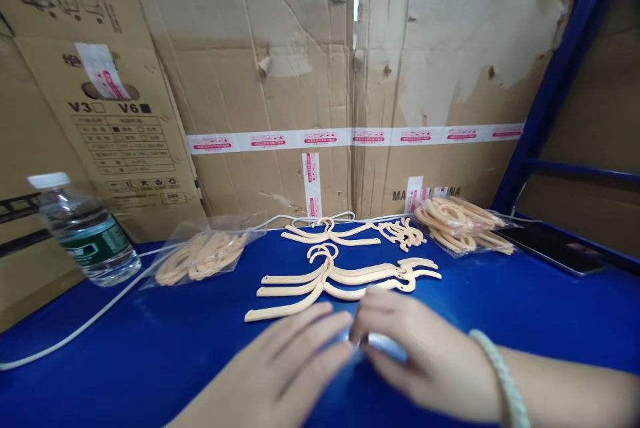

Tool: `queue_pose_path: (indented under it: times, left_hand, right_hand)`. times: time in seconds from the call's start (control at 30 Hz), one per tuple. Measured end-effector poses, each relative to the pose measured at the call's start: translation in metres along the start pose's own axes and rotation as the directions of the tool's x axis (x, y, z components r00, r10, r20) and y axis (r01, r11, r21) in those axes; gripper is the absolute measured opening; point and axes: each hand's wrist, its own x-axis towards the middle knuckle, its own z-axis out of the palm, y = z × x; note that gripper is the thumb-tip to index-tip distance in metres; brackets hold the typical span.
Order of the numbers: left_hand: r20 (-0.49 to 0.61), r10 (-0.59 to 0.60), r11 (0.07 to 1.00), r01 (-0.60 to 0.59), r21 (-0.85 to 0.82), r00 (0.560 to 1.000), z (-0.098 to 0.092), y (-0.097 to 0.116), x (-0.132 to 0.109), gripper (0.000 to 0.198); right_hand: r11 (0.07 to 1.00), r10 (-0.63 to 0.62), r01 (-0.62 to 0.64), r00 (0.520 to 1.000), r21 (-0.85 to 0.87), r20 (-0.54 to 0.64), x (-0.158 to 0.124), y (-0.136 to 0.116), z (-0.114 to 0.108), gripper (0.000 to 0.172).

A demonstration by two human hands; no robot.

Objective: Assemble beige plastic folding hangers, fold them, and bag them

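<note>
Both my hands meet low in the middle of the blue table [500, 295]. My left hand [285, 368] has its fingers stretched toward the right hand, tips pressed together on something small and pale. My right hand [425, 355], a beaded bracelet on its wrist, pinches the same small clear thing [385, 345], which I cannot make out. Just beyond the fingertips lies a stack of beige plastic hangers [340, 278]; a second group of hangers [345, 233] lies farther back.
A clear bag of beige hangers [200, 256] lies at the left, another bag [463, 223] at the back right. A water bottle [85, 231] stands at the far left beside a white cable [75, 331]. Cardboard boxes [260, 81] wall the back; a dark tablet [555, 247] lies right.
</note>
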Motion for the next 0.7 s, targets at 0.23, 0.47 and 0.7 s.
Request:
queue_pose_path:
  times: [0.23, 0.47, 0.7]
  left_hand:
    - [0.028, -0.248, 0.966, 0.245, 0.084, 0.968, 0.028, -0.023, -0.031, 0.041]
    - [0.039, -0.306, 0.952, 0.306, 0.007, 0.951, 0.032, -0.024, -0.024, 0.041]
    - [0.091, -0.321, 0.944, 0.326, -0.044, 0.943, 0.038, -0.036, -0.018, 0.038]
  right_hand:
    - [0.951, 0.278, -0.276, 0.961, -0.142, -0.007, 0.011, 0.084, -0.034, 0.012]
    - [0.95, 0.28, -0.272, 0.959, -0.154, 0.034, 0.012, 0.093, -0.031, 0.01]
    - [0.934, 0.29, -0.274, 0.956, -0.229, 0.041, 0.018, 0.099, -0.041, 0.01]
